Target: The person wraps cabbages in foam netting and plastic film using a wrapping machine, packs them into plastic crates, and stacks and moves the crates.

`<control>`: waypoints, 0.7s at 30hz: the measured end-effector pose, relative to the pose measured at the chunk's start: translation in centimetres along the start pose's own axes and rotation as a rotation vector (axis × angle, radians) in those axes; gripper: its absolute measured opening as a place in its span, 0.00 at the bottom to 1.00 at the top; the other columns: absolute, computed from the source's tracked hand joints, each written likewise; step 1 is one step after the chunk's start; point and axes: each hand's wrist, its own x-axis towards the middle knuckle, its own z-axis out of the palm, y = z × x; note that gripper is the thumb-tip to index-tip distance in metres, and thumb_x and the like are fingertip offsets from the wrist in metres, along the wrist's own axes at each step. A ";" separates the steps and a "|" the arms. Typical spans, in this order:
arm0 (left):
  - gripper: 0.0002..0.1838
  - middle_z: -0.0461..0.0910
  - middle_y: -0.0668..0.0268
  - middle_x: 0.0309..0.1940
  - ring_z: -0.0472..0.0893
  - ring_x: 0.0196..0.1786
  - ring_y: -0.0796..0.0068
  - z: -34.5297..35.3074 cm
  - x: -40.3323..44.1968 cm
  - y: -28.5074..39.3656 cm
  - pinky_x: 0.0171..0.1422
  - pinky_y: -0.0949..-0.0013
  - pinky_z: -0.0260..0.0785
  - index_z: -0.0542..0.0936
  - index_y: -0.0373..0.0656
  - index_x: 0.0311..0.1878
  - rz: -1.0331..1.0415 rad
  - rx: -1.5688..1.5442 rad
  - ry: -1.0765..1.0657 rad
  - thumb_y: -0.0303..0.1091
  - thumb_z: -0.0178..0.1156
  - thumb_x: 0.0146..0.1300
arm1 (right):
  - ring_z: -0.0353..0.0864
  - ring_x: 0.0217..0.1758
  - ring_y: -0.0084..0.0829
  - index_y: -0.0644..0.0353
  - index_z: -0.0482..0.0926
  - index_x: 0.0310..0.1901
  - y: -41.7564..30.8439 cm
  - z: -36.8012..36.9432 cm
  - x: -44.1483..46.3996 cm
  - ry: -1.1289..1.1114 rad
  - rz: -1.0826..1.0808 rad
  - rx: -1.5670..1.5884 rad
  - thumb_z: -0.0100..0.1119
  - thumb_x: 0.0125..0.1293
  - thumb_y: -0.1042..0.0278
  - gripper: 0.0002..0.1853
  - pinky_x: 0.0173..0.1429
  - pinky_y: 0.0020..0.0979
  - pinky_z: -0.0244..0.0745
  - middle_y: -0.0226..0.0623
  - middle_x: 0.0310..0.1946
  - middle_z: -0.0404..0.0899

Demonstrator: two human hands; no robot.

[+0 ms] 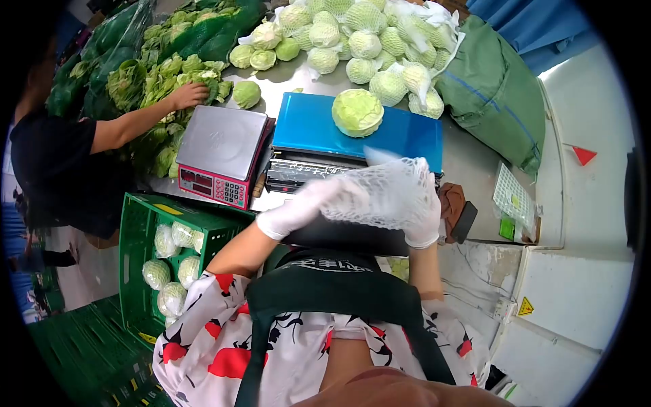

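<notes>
A white foam net sleeve (386,193) is stretched between my two gloved hands, above the front edge of a blue-topped machine (302,122). My left hand (339,198), blurred by motion, has its fingers at the sleeve's left end. At the other end, my right hand (424,216) grips the sleeve, its fingers partly covered by the mesh. Just beyond the sleeve, a bare lettuce head (357,113) rests on the blue top. I cannot make out anything inside the sleeve.
Left of the machine stands a pink-framed scale (224,144). A green crate (129,261) holds several wrapped heads. Netted heads (390,87) are piled at the back beside a green sack (495,88). Another person's hand (190,95) touches loose lettuce at the left.
</notes>
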 end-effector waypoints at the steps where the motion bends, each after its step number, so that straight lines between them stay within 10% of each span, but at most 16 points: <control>1: 0.29 0.82 0.56 0.54 0.81 0.54 0.69 -0.1 0.0 0.7 0.64 0.62 0.70 0.77 0.32 0.61 0.112 -0.190 0.056 0.52 0.44 0.78 | 0.79 0.58 0.37 0.64 0.77 0.57 2.1 -3.1 -0.2 -0.009 -0.177 -0.492 0.49 0.77 0.59 0.18 0.62 0.40 0.73 0.42 0.55 0.80; 4: 0.27 0.83 0.56 0.51 0.82 0.53 0.67 -0.5 -1.0 2.5 0.63 0.63 0.72 0.72 0.32 0.66 0.058 -0.597 0.226 0.45 0.49 0.77 | 0.81 0.50 0.24 0.67 0.82 0.51 -0.7 -3.0 1.0 -0.112 0.342 -0.182 0.67 0.60 0.74 0.16 0.55 0.29 0.74 0.37 0.47 0.84; 5: 0.24 0.84 0.60 0.47 0.82 0.49 0.71 -2.6 -0.5 1.4 0.58 0.67 0.73 0.74 0.32 0.64 0.062 -0.487 0.139 0.41 0.53 0.75 | 0.80 0.44 0.21 0.67 0.83 0.46 -0.7 -4.6 2.1 -0.057 0.343 -0.502 0.68 0.60 0.73 0.13 0.51 0.26 0.74 0.34 0.40 0.84; 6: 0.21 0.86 0.63 0.44 0.82 0.46 0.76 -4.6 0.0 0.3 0.54 0.72 0.73 0.77 0.32 0.62 0.075 -0.375 0.054 0.36 0.57 0.73 | 0.79 0.39 0.17 0.66 0.84 0.40 0.1 -6.6 4.0 0.001 0.337 -0.823 0.69 0.60 0.72 0.09 0.47 0.24 0.75 0.31 0.34 0.84; 8: 0.19 0.86 0.67 0.40 0.81 0.39 0.82 -4.2 2.3 -0.4 0.45 0.78 0.74 0.80 0.32 0.59 0.075 0.134 0.554 0.33 0.60 0.70 | 0.70 0.30 0.15 0.66 0.84 0.36 1.5 -9.0 8.1 0.217 -0.109 -1.169 0.71 0.63 0.65 0.11 0.36 0.23 0.70 0.27 0.25 0.80; 9: 0.16 0.84 0.60 0.52 0.81 0.54 0.78 -4.8 3.7 -0.1 0.61 0.72 0.73 0.82 0.31 0.57 0.036 0.117 0.732 0.31 0.60 0.71 | 0.68 0.29 0.16 0.68 0.83 0.37 1.3 -8.3 10.4 0.364 -0.196 -1.189 0.71 0.64 0.62 0.14 0.34 0.25 0.69 0.27 0.24 0.79; 10: 0.18 0.86 0.61 0.47 0.83 0.42 0.79 -7.0 5.7 -1.8 0.45 0.75 0.76 0.80 0.31 0.59 0.269 0.145 0.802 0.33 0.59 0.72 | 0.71 0.31 0.16 0.67 0.84 0.41 1.1 -7.2 12.5 0.430 -0.183 -1.096 0.70 0.66 0.59 0.16 0.38 0.25 0.72 0.33 0.28 0.82; 14: 0.30 0.80 0.67 0.30 0.70 0.17 0.80 -14.4 12.8 -5.9 0.18 0.75 0.54 0.79 0.38 0.54 -0.011 -0.126 0.929 0.60 0.48 0.75 | 0.84 0.50 0.47 0.60 0.86 0.47 4.1 -8.4 21.9 0.467 -0.180 -1.350 0.48 0.72 0.37 0.31 0.58 0.38 0.73 0.47 0.41 0.87; 17: 0.36 0.84 0.65 0.36 0.80 0.30 0.76 -15.8 16.2 -6.4 0.32 0.72 0.70 0.78 0.39 0.55 -0.027 -0.186 0.822 0.66 0.40 0.75 | 0.80 0.54 0.59 0.71 0.84 0.42 5.7 -10.0 26.2 0.353 0.399 -1.072 0.41 0.72 0.36 0.37 0.59 0.43 0.71 0.60 0.39 0.84; 21: 0.33 0.82 0.61 0.54 0.82 0.55 0.70 -15.3 18.8 -7.8 0.59 0.64 0.77 0.75 0.40 0.62 0.116 -0.164 0.923 0.62 0.40 0.77 | 0.85 0.42 0.51 0.75 0.82 0.40 6.6 -8.2 24.7 0.414 0.094 -1.035 0.47 0.73 0.41 0.34 0.49 0.41 0.75 0.58 0.38 0.85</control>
